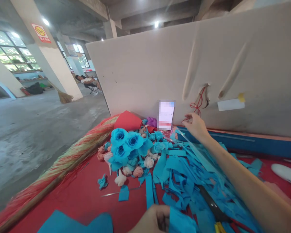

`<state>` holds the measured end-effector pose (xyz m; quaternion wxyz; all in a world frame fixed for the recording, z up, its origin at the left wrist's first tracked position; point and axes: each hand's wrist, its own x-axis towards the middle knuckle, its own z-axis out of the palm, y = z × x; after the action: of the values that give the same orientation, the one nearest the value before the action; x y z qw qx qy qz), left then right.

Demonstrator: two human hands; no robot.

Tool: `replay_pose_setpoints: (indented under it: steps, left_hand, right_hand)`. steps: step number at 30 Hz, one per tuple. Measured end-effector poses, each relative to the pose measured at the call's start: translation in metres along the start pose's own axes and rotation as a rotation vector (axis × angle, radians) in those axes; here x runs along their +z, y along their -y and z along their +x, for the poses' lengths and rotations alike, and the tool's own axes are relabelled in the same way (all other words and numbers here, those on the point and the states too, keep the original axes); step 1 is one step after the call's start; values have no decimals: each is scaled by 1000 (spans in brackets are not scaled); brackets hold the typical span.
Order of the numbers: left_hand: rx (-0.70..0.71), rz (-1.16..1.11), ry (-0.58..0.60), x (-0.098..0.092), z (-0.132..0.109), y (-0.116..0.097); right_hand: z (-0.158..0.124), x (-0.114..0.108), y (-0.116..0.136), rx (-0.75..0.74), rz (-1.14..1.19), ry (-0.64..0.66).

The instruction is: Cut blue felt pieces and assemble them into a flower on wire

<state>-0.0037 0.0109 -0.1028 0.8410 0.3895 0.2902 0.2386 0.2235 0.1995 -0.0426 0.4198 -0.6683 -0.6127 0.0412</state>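
Observation:
My left hand (151, 220) is at the bottom edge, its fingers curled round a piece of blue crepe paper (181, 222); part of the hand is cut off. Reaching forward, my right hand (196, 127) is close to the upright board, below a loop of red string (198, 103). Its thumb and fingers are bent together, and what is between them, if anything, is too small to tell. Blue paper roses (133, 141) stand left of centre among small white and pink paper flowers (149, 162). Blue paper strips and scraps (181, 174) lie heaped between my hands.
A phone (166, 116) leans against the pale board (145, 71). A broom-like bundle (70, 165) lies along the red table's (87, 197) left edge. A dark tool (210, 202) with red and yellow parts rests on the scraps. A person (88, 80) reclines in a chair far back.

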Motion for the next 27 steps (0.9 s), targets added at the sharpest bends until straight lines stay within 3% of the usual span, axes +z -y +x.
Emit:
replay_pose_setpoints:
  steps: [7,13,19,24,27]
  left_hand:
    - [142,-59,-216,30,-19,-29]
    - [255,-91,-240,56,-32,-34]
    - [247,-69,-240,66,-41,-22]
    - [205,-109,-203,66,-45,-24]
    - [151,-131,-208,66,-46,-25]
  right_hand:
    - [-124,-82,70,-72,139,284]
    - [-201,-108,100,60,331,549]
    - [-230,-112,97,212,508,656]
    - [-229,-118,87,344,638,689]
    - [-224,-119,81,351,621,688]
